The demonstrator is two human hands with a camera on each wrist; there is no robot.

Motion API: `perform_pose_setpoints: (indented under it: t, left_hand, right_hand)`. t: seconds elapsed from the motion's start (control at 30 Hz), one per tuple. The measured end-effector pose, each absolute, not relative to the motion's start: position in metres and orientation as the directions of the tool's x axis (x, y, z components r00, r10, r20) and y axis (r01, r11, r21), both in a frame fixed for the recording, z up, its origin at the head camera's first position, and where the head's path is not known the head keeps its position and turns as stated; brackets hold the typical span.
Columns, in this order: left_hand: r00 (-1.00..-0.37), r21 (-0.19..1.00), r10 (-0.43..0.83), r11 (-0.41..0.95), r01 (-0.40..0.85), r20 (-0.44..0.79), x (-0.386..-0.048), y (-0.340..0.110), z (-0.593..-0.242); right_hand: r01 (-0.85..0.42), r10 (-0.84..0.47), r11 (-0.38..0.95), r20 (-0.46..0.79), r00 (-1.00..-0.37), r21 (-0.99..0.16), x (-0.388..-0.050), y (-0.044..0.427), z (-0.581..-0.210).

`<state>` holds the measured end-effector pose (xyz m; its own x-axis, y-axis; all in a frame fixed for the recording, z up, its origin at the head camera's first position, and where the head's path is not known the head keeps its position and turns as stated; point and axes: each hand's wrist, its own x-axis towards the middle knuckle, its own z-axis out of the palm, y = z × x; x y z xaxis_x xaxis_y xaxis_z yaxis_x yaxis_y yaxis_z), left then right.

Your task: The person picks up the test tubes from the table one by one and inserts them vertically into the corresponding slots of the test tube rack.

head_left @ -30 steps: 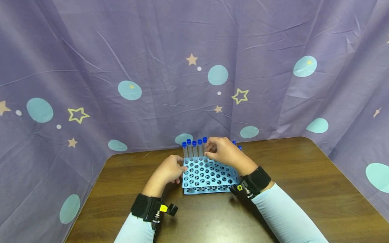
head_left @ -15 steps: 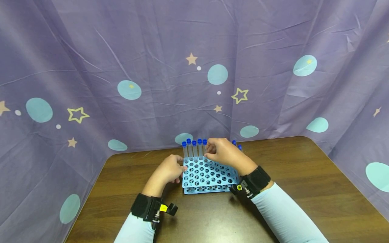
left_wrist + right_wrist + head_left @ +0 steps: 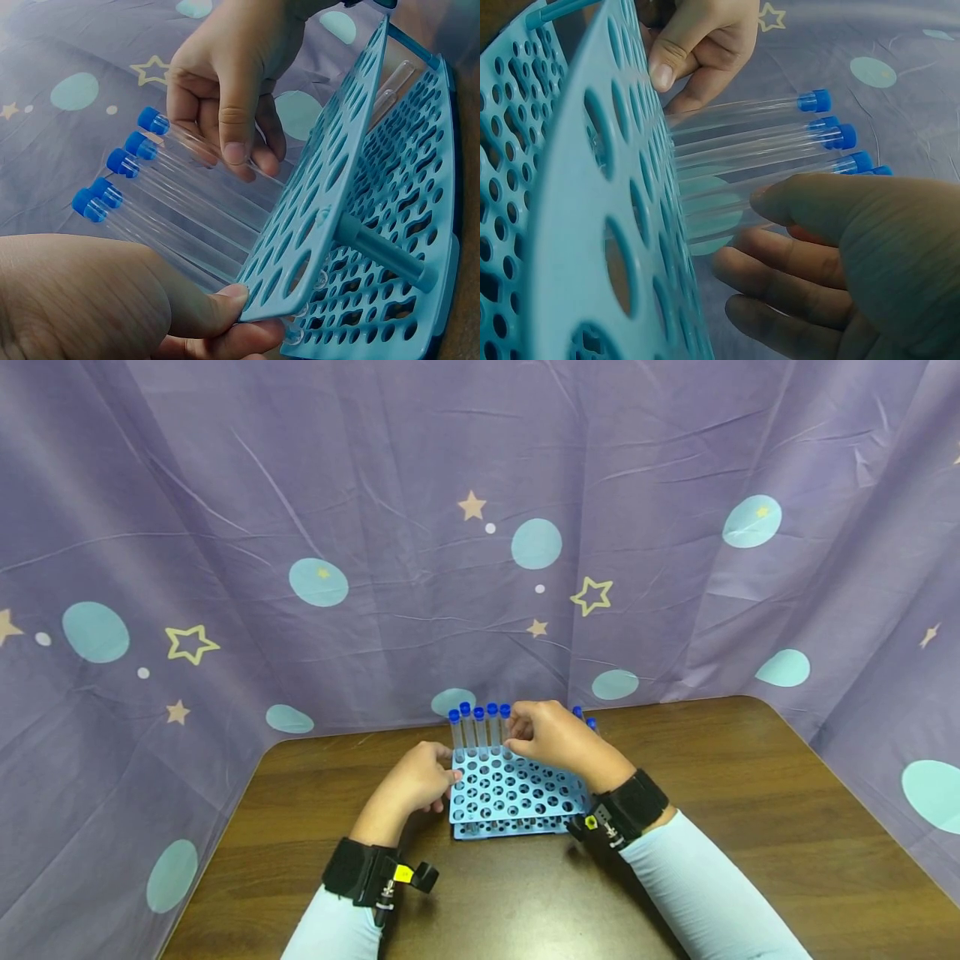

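Observation:
A light blue test tube rack stands on the table, two perforated tiers joined by posts. Several clear test tubes with blue caps rise upright along its back left row. My left hand grips the rack's left edge, thumb on the upper tier and fingers below, as the left wrist view shows. My right hand is at the right end of that row. Its thumb and curled fingers pinch a test tube below the cap, and the tube's lower end sits in the rack. The right hand's fingertips are partly hidden in the head view.
Two more blue caps show behind my right wrist, near the rack's back right corner. The brown wooden table extends on both sides. A purple curtain with stars and dots hangs just behind the table's far edge.
Both hands and the rack stay in place. The test tube by my right hand has sunk slightly, its cap a little lower than a second ago.

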<state>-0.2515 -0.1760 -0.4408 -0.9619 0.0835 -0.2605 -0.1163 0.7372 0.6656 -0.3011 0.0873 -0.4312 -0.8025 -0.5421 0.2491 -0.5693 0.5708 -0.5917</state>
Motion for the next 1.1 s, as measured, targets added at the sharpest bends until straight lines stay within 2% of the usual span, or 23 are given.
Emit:
perform_pose_setpoints:
  t: [0.23,0.67,1.1]
  left_hand:
    - [-0.962,0.665,0.085,0.738,-0.114,-0.26,-0.253,-0.176,-0.441]
    - [-0.96,0.673,0.092,0.731,-0.115,-0.264,-0.251,-0.176,-0.441]
    - [-0.961,0.67,0.084,0.733,-0.12,-0.265,-0.252,-0.177,-0.441]
  right_hand:
    - [-0.558,-0.549,0.557,0.231,-0.803,-0.615,-0.302,0.093,-0.427]
    - [-0.501,-0.498,0.598,0.2,-0.844,-0.625,-0.309,0.123,-0.41]
    - [-0.41,-0.397,0.704,0.158,-0.904,-0.579,-0.32,0.152,-0.404]
